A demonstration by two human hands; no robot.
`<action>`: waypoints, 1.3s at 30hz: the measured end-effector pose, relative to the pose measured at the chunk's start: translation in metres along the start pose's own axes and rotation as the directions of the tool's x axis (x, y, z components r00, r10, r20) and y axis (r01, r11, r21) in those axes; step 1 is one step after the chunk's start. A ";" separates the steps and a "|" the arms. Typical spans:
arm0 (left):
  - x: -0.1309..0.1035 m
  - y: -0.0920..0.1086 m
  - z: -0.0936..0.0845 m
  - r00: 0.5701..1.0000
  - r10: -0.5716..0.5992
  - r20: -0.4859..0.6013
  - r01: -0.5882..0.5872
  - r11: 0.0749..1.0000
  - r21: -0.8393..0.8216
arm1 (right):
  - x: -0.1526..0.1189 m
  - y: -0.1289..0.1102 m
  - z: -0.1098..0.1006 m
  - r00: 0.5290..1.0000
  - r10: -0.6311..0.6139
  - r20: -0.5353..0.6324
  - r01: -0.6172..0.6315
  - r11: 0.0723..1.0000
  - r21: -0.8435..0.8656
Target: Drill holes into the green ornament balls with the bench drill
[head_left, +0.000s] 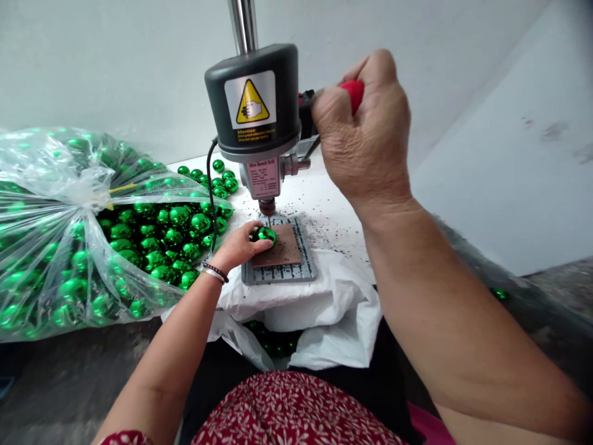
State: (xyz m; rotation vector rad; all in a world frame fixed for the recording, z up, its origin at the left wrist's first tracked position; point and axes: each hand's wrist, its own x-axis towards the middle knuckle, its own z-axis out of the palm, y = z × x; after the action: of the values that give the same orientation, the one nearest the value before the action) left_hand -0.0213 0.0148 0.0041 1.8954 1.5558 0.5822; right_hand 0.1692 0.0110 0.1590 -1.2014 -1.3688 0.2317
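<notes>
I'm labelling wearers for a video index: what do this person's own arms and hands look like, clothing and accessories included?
Both hands are gloveless. Left hand: a dark beaded bracelet and a silvery band at the wrist; a dark red sleeve with a pale pattern higher up. Right hand: bare wrist, no sleeve visible.

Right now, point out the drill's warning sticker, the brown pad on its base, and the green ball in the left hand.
Warning sticker (251, 105): head view, middle of its yellow triangle.
Brown pad (287, 246): head view, bare top surface.
Green ball (267, 235): head view, shiny side.
</notes>
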 end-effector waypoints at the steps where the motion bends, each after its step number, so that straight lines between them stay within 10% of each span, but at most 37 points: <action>1: 0.001 0.003 0.000 1.000 0.012 0.010 -0.012 1.000 0.018 | 0.000 0.000 0.000 1.000 0.000 0.000 0.000 1.000 -0.002; 15: 0.000 0.012 0.023 0.995 -0.097 -0.023 0.091 0.975 -0.203 | -0.002 0.006 0.002 0.997 -0.058 -0.057 0.058 0.998 0.005; 39: 0.005 -0.003 0.029 0.997 0.063 -0.040 -0.068 0.988 -0.140 | -0.054 0.039 -0.010 0.937 -0.338 -0.094 0.314 0.927 -0.206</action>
State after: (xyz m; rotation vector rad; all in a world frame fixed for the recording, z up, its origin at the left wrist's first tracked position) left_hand -0.0031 0.0147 -0.0193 1.8432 1.4386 0.7390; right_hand 0.1820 -0.0170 0.0994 -1.0998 -1.4769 -0.2129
